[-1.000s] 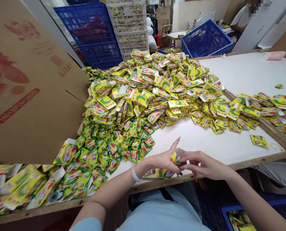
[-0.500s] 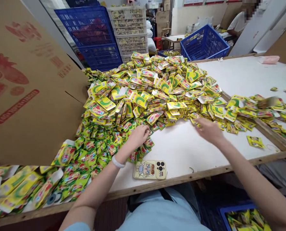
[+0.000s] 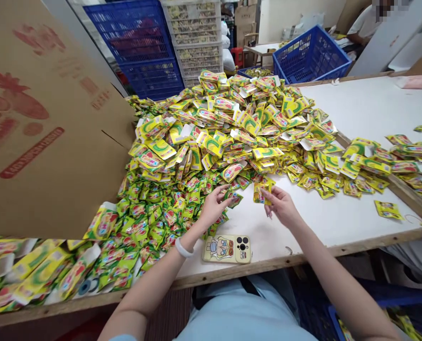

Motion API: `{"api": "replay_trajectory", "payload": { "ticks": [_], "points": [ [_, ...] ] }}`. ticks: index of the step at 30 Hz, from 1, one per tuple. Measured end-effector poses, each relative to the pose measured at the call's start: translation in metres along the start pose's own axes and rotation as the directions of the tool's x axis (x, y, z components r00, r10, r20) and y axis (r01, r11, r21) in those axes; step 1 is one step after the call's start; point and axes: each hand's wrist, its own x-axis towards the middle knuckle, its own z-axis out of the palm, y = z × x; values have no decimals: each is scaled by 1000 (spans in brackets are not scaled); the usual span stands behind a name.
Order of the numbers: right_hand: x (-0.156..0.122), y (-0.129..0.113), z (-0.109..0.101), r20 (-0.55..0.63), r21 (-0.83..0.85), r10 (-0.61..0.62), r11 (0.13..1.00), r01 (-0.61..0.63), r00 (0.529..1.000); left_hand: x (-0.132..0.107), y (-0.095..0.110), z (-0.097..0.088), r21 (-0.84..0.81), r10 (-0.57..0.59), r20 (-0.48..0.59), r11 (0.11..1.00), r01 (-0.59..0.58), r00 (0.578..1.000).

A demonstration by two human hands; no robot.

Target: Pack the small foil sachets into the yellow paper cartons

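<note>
My left hand (image 3: 213, 206) pinches a green sachet (image 3: 235, 199) between thumb and fingers, just above the white tabletop. Facing it, my right hand (image 3: 281, 204) grips a yellow sachet (image 3: 261, 193) by its right side. The two sachets are close together, with a small gap between them. Loose green sachets (image 3: 171, 217) lie heaped to the left of my left hand. Small yellow sachets (image 3: 308, 182) line the front of the pile beyond my right hand. Behind both hands rises a big mound of flat yellow boxes (image 3: 211, 143), some with open flaps.
A phone (image 3: 226, 249) lies near the wooden front edge. A large carton (image 3: 54, 189) stands on the left. Blue crates (image 3: 139, 38), white crates (image 3: 198, 60) and a tilted blue basket (image 3: 310, 57) are behind. Another person's arm (image 3: 360, 35) shows at the upper right.
My right hand has moved left from the edge of the yellow pile and now holds a yellow sachet. My left hand has come away from the green heap with a green sachet.
</note>
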Motion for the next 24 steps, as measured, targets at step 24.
{"api": "replay_trajectory", "payload": {
  "ticks": [24],
  "points": [
    [-57, 6, -37, 250, -462, -206, 833, 304, 946, 21, 45, 40, 468, 196, 454, 777, -420, 869]
  ]
}}
